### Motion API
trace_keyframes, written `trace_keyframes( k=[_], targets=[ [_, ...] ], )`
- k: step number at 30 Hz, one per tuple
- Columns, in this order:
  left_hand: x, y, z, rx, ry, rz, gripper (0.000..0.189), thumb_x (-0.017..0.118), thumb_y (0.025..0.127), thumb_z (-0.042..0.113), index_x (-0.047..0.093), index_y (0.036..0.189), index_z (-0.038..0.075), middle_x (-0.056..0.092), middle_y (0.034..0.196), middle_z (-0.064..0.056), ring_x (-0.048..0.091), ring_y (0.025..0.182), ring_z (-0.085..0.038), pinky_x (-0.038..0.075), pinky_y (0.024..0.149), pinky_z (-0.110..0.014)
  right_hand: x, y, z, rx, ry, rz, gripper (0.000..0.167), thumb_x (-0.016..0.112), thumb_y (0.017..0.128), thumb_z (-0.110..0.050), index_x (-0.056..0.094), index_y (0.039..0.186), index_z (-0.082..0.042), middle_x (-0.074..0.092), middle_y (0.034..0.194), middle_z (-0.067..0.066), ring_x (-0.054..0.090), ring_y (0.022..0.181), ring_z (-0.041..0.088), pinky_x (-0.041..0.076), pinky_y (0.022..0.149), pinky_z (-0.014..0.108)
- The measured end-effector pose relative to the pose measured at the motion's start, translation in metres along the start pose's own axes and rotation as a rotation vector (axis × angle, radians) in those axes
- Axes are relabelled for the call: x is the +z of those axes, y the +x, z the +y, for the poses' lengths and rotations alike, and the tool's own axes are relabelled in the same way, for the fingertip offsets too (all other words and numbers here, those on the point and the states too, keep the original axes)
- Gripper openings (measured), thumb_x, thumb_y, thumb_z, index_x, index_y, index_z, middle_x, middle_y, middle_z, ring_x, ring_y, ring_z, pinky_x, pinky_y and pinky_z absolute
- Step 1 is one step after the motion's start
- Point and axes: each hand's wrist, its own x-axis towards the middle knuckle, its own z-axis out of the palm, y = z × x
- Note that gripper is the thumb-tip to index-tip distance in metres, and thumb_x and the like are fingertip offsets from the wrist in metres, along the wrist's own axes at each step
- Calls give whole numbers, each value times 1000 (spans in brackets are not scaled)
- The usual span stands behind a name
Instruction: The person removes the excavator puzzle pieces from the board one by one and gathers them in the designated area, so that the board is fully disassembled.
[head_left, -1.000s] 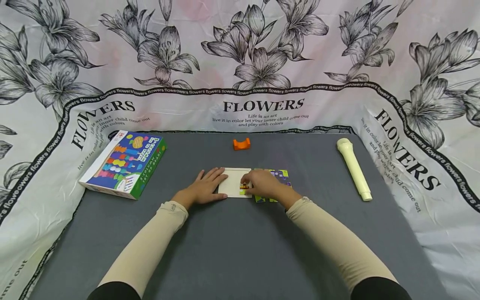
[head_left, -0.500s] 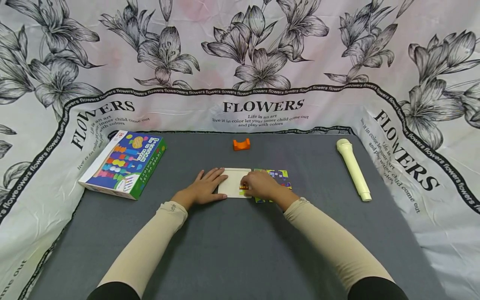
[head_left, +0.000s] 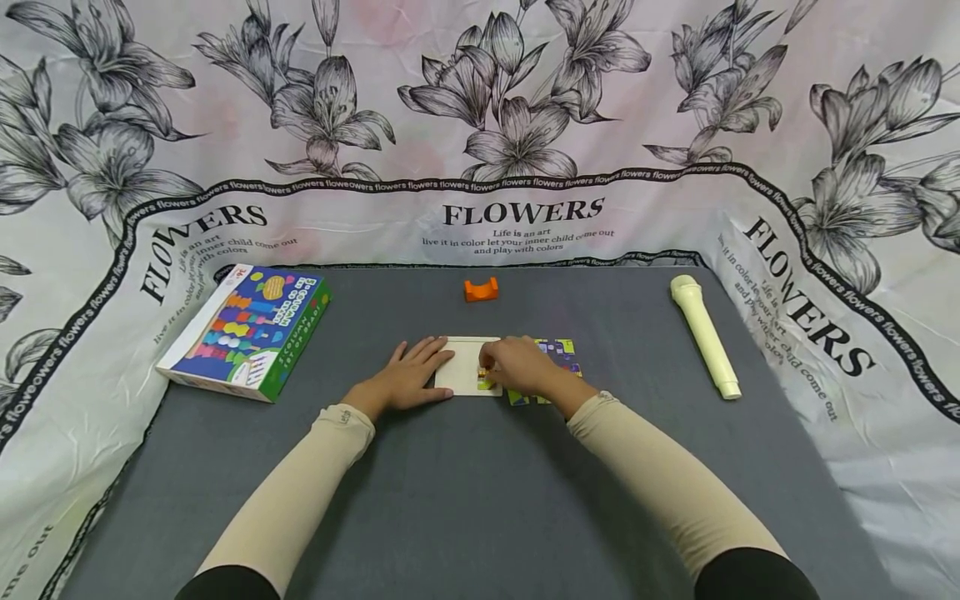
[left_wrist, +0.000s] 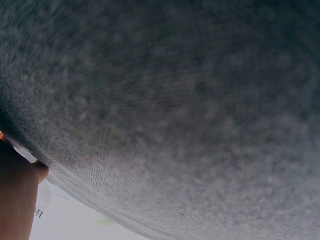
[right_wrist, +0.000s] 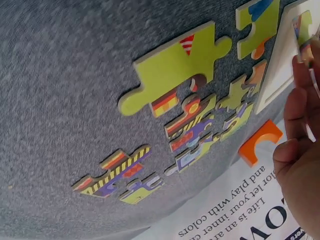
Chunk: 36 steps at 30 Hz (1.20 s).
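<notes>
A shallow cream puzzle tray lies at the middle of the table. My left hand rests on its left side, fingers spread and straight. At the tray's right end my right hand pinches a yellow-green jigsaw puzzle piece between curled fingers. The right wrist view shows this held piece over the tray's bare inside. Several loose puzzle pieces lie just right of the tray, partly hidden under the right hand. Mostly grey tabletop fills the left wrist view, with part of the hand at lower left.
A blue and green game box lies at the left. Beyond the tray stands a small orange cradle-shaped block. A pale yellow tube with a wider end lies at the right. Flower-printed cloth borders the grey table.
My right hand has shifted slightly left at the tray's right end, still pinching the puzzle piece. The left hand has stayed in place on the tray.
</notes>
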Motion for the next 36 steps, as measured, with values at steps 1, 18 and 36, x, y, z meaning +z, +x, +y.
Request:
trace_keyframes(
  k=[1, 18, 36],
  targets=[
    [0, 0, 0, 1, -4, 3, 75, 49, 94, 59, 27, 154, 19, 11, 164, -3, 7, 151, -26, 2, 115, -62, -2, 0, 1, 13, 23, -8, 11, 68, 91, -19, 68, 99, -13, 71, 96, 0, 63, 87, 17, 44, 81, 41],
    [-6, -3, -5, 7, -3, 26, 76, 50, 94, 58, 27, 154, 17, 12, 164, -5, 8, 150, -28, 1, 115, -63, -39, -51, 57, 90, 114, -13, 6, 65, 92, -15, 71, 93, -13, 72, 93, 0, 64, 82, 17, 44, 89, 50],
    [0, -5, -6, 7, -10, 11, 78, 49, 93, 60, 27, 154, 18, 12, 164, -4, 7, 150, -27, 1, 115, -63, -34, -81, 80, 122, 106, -107, 4, 69, 89, -15, 73, 87, -16, 69, 84, -7, 53, 69, 7, 40, 75, 39]
  ],
)
